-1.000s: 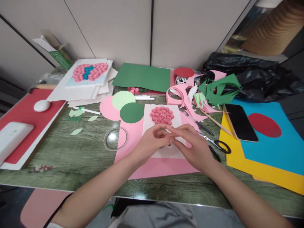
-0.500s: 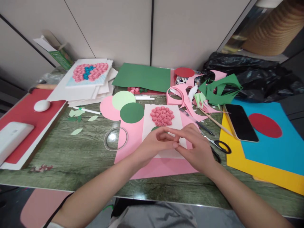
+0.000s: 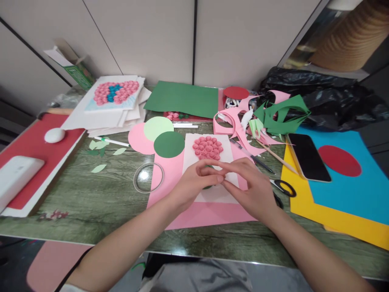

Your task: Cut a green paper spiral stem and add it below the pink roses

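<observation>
Both hands meet over the white card [image 3: 212, 194] on the bench: the left hand [image 3: 194, 184] and right hand [image 3: 251, 186] pinch narrowly together; what they hold is hidden. A dark green scrap [image 3: 208, 187] peeks below the fingers, just under the pink rosette cluster [image 3: 208, 148]. Working it well calls for light, even fingertip pressure, kept low over the card.

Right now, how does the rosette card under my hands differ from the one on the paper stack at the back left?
The near card carries a small all-pink cluster, and the hands cover its lower part. The far card has a wider pink patch with blue rosettes in the middle and lies uncovered on a stack of white sheets. Both are pale cards with rolled paper rosettes.
</observation>
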### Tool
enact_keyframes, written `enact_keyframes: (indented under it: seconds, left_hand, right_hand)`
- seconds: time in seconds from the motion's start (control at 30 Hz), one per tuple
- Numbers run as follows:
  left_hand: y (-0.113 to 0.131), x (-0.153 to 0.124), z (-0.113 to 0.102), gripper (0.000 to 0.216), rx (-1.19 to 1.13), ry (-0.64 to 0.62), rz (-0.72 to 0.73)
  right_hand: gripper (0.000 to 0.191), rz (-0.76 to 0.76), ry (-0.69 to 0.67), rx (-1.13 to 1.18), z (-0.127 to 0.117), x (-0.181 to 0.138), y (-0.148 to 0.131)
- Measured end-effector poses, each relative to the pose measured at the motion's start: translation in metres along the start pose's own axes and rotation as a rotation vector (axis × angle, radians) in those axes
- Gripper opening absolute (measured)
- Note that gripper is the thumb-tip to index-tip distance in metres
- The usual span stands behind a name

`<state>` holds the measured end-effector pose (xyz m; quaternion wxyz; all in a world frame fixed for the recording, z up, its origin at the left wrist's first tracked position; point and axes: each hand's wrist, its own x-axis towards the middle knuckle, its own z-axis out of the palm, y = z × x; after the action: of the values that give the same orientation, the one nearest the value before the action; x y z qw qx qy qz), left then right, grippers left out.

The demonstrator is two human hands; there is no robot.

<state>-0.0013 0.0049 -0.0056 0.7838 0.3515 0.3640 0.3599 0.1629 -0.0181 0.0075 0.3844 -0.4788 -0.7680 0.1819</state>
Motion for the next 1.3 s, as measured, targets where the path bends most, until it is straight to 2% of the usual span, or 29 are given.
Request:
enact_keyframes:
  seconds: [0.17,0.4,0.63,0.83,1.0,1.3]
  left_hand:
    - [0.0013,-0.0008,0.0002,0.030,0.023,0.026,0.016]
    - [0.0025,-0.0026,0.0025,0.029,0.088,0.039,0.043]
    - [0.0027,-0.0036,0.0036,0.030,0.108,0.011,0.020]
    - [0.0013,-0.0038,0.0033,0.031,0.088,-0.024,0.026]
    - [-0.0003,-0.0035,0.0049,0.026,0.085,-0.048,0.027]
    - [0.0022,-0.0043,0.0046,0.026,0.088,0.000,0.028]
  right_hand:
    - [0.039,-0.008,-0.013,-0.016,0.0014,-0.0023,0.0040]
    - [0.034,-0.057,-0.101,0.003,0.0044,-0.0015,0.0048]
    - [0.042,-0.028,-0.043,-0.011,0.0031,-0.0034,0.0060]
    - [0.039,-0.054,0.004,-0.002,0.0029,-0.0007,0.0028]
    - [0.041,-0.072,-0.013,0.006,0.0040,0.0007,0.0024]
    - [0.042,-0.085,0.013,-0.030,0.0040,-0.0040,0.0061]
